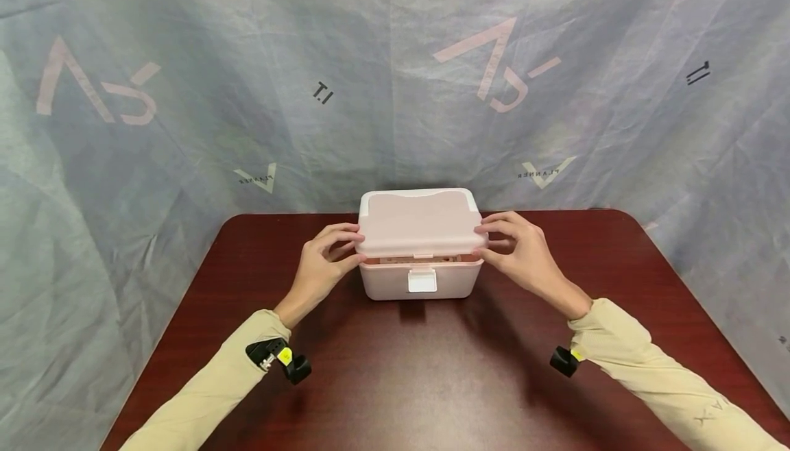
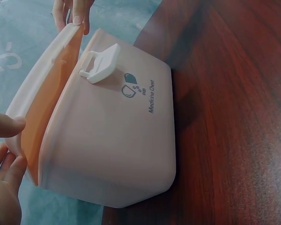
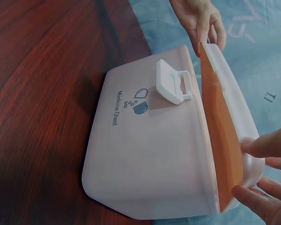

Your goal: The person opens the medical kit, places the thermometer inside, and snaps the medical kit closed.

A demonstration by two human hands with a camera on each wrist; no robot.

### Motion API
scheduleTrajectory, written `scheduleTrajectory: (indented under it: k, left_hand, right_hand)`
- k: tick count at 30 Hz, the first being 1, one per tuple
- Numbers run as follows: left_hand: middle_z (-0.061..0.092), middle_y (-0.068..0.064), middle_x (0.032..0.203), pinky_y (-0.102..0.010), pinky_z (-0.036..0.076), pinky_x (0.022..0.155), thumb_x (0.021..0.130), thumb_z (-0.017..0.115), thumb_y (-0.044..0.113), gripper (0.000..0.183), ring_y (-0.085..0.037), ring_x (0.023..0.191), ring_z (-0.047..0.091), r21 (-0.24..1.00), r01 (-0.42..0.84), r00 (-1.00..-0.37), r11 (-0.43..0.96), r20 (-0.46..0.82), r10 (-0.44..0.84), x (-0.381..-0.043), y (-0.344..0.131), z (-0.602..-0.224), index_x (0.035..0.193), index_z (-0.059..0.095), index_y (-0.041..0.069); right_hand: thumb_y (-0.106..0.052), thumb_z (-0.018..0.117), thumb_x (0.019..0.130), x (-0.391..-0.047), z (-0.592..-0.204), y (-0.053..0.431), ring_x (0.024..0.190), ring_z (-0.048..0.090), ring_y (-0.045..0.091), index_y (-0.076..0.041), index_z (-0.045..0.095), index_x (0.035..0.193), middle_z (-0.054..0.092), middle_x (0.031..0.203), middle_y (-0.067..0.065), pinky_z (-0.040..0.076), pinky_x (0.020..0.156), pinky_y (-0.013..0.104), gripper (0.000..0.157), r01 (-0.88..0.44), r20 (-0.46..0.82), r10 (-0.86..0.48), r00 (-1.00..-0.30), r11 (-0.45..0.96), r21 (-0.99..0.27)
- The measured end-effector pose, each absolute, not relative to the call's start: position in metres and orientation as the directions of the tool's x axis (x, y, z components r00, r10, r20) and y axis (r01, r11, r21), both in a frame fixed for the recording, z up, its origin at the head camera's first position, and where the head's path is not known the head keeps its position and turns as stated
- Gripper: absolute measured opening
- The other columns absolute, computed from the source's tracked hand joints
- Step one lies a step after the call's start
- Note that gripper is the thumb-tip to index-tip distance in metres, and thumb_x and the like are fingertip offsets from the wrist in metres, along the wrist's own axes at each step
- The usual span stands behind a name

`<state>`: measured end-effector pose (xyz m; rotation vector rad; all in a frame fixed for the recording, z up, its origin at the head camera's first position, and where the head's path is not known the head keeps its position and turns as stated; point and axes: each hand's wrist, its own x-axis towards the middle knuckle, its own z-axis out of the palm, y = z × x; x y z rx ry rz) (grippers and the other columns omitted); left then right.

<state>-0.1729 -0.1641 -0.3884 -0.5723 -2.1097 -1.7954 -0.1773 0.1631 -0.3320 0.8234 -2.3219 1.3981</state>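
A pale pink medicine chest point(image 1: 385, 281) stands on the table, its lid point(image 1: 422, 221) raised a little at the front so a narrow orange gap shows. At the left front corner, my left hand point(image 1: 317, 266) holds the lid between thumb and fingers. The right hand point(image 1: 524, 256) grips the opposite corner in the same way. Hanging from the chest's front, the white latch point(image 1: 422, 280) is unfastened and tilted outward. Both wrist views show "Medicine Chest" lettering point(image 2: 151, 96) with a capsule mark. What lies inside the chest is mostly hidden.
The chest sits near the far edge of a dark red wooden table point(image 1: 370, 382). Close behind that edge hangs a grey printed cloth point(image 1: 395, 94), which also runs along both sides. A small black camera point(image 1: 299, 369) is strapped to each wrist.
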Motion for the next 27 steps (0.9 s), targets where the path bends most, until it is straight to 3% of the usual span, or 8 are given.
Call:
scheduleTrajectory:
  k: [7, 12, 18, 27]
  left_hand:
    - [0.054, -0.029, 0.12, -0.044, 0.046, 0.095, 0.075, 0.071, -0.015, 0.026, -0.032, 0.111, 0.056, 0.874, 0.468, -0.883, 0.13, 0.46, 0.092, -0.163, -0.158, -0.375, 0.1, 0.066, -0.013]
    - [0.052, -0.032, 0.121, -0.048, 0.045, 0.095, 0.074, 0.07, -0.017, 0.026, -0.035, 0.11, 0.055, 0.89, 0.443, -0.896, 0.11, 0.436, 0.082, -0.157, -0.154, -0.366, 0.099, 0.064, -0.017]
    - [0.051, -0.033, 0.119, -0.047, 0.046, 0.094, 0.073, 0.07, -0.019, 0.026, -0.034, 0.108, 0.056, 0.888, 0.447, -0.894, 0.105, 0.441, 0.079, -0.156, -0.154, -0.369, 0.099, 0.064, -0.018]
    - [0.053, -0.031, 0.119, -0.046, 0.046, 0.094, 0.074, 0.07, -0.018, 0.025, -0.029, 0.107, 0.058, 0.891, 0.44, -0.898, 0.109, 0.434, 0.072, -0.156, -0.154, -0.371, 0.098, 0.065, -0.016]
  right_hand:
    - [0.017, 0.076, 0.067, -0.18, -0.339, 0.164, 0.088, 0.061, 0.037, 0.013, 0.067, 0.096, 0.059, 0.102, 0.025, 0.056, 0.071, 0.043, 0.031, -0.638, 0.554, -0.317, -0.77, 0.349, -0.686]
    - [0.014, 0.078, 0.067, -0.193, -0.357, 0.171, 0.088, 0.062, 0.03, 0.01, 0.069, 0.097, 0.06, 0.103, 0.021, 0.056, 0.071, 0.034, 0.032, -0.646, 0.562, -0.321, -0.763, 0.344, -0.681]
    - [0.008, 0.08, 0.068, -0.201, -0.369, 0.176, 0.089, 0.063, 0.025, 0.006, 0.071, 0.098, 0.061, 0.105, 0.015, 0.056, 0.072, 0.029, 0.032, -0.627, 0.548, -0.306, -0.778, 0.342, -0.7]
    - [0.013, 0.078, 0.068, -0.197, -0.365, 0.173, 0.087, 0.063, 0.025, 0.011, 0.069, 0.096, 0.059, 0.103, 0.022, 0.056, 0.071, 0.034, 0.03, -0.637, 0.559, -0.307, -0.77, 0.335, -0.694]
